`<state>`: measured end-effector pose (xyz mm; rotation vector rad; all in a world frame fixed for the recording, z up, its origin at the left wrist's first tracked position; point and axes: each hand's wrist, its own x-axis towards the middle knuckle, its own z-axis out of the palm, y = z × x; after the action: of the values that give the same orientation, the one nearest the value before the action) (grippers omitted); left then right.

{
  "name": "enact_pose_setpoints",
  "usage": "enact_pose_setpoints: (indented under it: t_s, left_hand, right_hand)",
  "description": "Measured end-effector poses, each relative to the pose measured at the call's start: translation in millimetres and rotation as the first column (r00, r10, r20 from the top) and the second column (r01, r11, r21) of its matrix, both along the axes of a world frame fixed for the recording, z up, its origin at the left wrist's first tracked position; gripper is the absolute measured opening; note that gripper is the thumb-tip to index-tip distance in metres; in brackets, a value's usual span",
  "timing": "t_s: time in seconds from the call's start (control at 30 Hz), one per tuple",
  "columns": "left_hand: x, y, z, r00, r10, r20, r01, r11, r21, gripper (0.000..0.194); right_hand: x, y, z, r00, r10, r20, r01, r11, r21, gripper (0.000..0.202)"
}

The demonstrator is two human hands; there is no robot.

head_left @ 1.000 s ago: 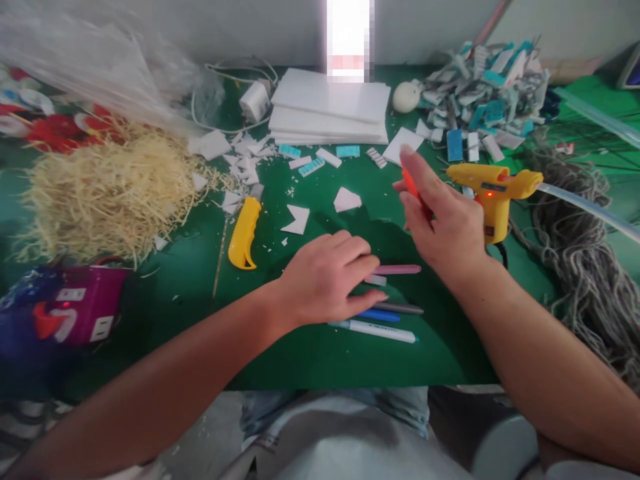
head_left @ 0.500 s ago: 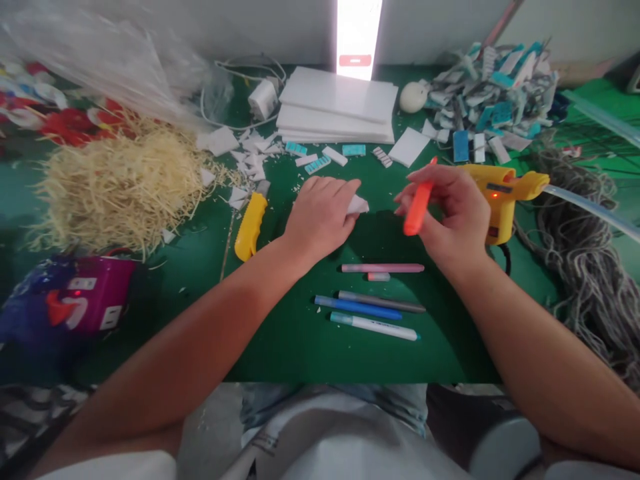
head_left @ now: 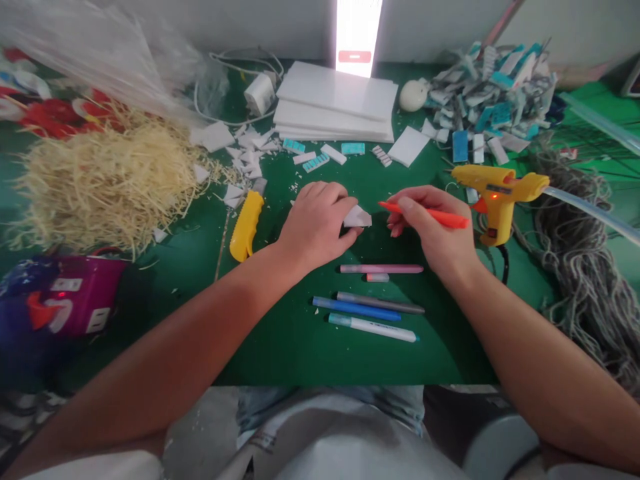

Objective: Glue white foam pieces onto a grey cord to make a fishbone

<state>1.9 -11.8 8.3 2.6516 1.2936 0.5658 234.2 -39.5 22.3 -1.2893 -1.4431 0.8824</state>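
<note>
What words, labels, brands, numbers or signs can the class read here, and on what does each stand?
None can be read clearly.
White marker: dark print on the barrel, too small.
Yellow glue gun: dark label, too blurred.
Bright panel: marks at the top, lost in glare.
Shirt: print, too blurred.

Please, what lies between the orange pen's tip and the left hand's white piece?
In the head view, only bare green tabletop separates the orange pen from the white piece.
</note>
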Motion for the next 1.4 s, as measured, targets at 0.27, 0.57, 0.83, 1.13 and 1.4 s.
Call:
enact_pose_setpoints:
  t_s: [0.27, 0.57, 0.83, 1.13, 1.4]
  left_hand:
    - [-3.8, 1.8, -1.8, 0.998, -0.001, 0.063, 0.002, 1.000, -0.019, 0.044]
    - [-2.0, 1.5, -8.8, 0.995, 0.015, 0.103, -0.018, 0.999, 0.030, 0.028]
    - [-2.4, 7.0, -11.2, 0.990, 0.028, 0.142, -0.023, 0.999, -0.033, 0.024]
    - [-1.3, 8.3, -11.2, 0.991, 0.023, 0.131, -0.019, 0.999, -0.034, 0.022]
    - [0.2, 7.5, -11.4, 0.989, 0.048, 0.137, -0.044, 0.998, -0.035, 0.020]
  right_hand:
    - [-7.9, 1.8, 4.7, 0.998, -0.059, -0.012, 0.057, 0.991, -0.124, 0.023]
    - [-10.8, 1.0, 6.3, 0.997, -0.068, -0.030, 0.064, 0.990, -0.127, 0.023]
    - [-17.5, -0.2, 10.9, 0.997, -0.078, 0.026, 0.081, 0.984, -0.158, 0.024]
    - [-19.0, 1.8, 10.3, 0.996, -0.075, 0.045, 0.081, 0.984, -0.156, 0.021]
    - [-19.0, 1.5, 10.2, 0.997, -0.056, 0.055, 0.064, 0.986, -0.156, 0.024]
